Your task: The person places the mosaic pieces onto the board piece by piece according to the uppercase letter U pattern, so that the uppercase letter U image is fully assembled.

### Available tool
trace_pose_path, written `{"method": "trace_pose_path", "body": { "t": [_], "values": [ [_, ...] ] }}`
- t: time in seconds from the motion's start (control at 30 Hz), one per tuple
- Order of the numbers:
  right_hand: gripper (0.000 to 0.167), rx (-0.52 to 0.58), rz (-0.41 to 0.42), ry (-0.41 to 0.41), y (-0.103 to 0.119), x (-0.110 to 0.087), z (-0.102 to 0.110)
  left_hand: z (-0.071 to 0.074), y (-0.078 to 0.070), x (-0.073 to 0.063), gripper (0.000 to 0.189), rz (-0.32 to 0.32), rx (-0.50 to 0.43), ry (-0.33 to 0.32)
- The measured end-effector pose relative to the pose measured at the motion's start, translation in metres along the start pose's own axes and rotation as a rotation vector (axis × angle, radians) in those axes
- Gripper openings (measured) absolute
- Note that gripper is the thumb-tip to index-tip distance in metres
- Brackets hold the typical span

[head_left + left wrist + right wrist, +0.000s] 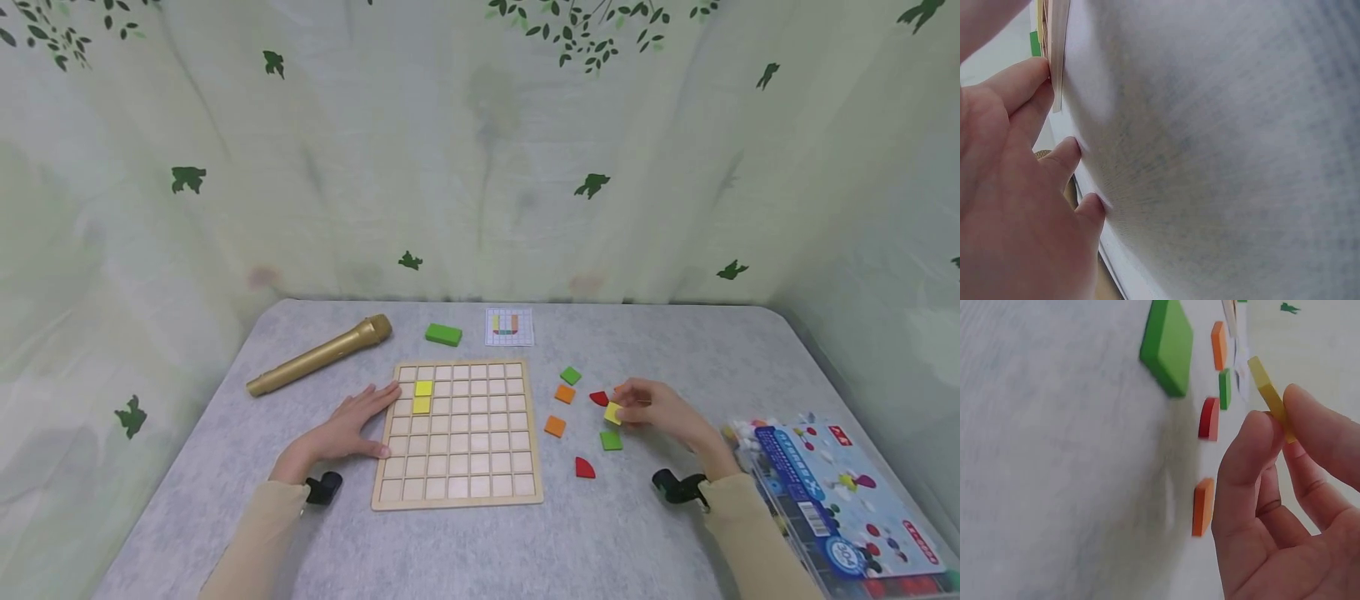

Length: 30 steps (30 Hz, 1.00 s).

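Observation:
My right hand (660,410) pinches a yellow square tile (1267,394) between thumb and forefinger, raised off the table in the right wrist view. Spread along the left edge of a wooden grid board (459,505), my left hand (351,427) touches the frame with its fingertips and thumb. Two yellow tiles (422,405) sit one above the other in the board's second column. Around the right hand lie a green tile (611,441), orange tiles (555,426) and red quarter-round pieces (585,468). Another orange tile (1204,507) shows below the fingers in the right wrist view.
Behind the board lie a green block (443,335) and a small card (509,327) printed with a coloured U shape on a grid. A gold microphone (321,356) rests at the back left. A boxed set (847,500) stands at the right edge.

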State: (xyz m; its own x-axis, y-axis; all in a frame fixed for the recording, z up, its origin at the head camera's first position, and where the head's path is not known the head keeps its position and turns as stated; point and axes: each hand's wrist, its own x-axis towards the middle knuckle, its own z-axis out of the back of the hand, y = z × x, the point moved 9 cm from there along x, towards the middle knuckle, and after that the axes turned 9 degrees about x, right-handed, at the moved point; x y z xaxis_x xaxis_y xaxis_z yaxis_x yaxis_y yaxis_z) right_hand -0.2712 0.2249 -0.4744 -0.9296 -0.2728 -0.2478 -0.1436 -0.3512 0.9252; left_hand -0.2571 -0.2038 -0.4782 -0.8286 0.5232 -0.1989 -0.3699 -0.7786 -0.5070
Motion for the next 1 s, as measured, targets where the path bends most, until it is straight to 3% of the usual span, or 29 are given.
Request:
{"method": "trace_pose_path", "body": {
  "t": [0.27,0.73,1.0],
  "values": [
    [0.017,0.009,0.034,0.062,0.018,0.016,-0.027,-0.001,0.002,-0.001,0.100,0.015,0.003,0.007],
    [0.015,0.147,0.147,0.291,0.056,0.054,-0.111,-0.002,0.002,0.001,0.100,-0.003,0.013,0.003],
    [0.012,0.136,0.176,0.362,0.077,0.076,-0.153,-0.001,0.003,0.000,0.100,-0.007,0.014,-0.007]
  ]
}}
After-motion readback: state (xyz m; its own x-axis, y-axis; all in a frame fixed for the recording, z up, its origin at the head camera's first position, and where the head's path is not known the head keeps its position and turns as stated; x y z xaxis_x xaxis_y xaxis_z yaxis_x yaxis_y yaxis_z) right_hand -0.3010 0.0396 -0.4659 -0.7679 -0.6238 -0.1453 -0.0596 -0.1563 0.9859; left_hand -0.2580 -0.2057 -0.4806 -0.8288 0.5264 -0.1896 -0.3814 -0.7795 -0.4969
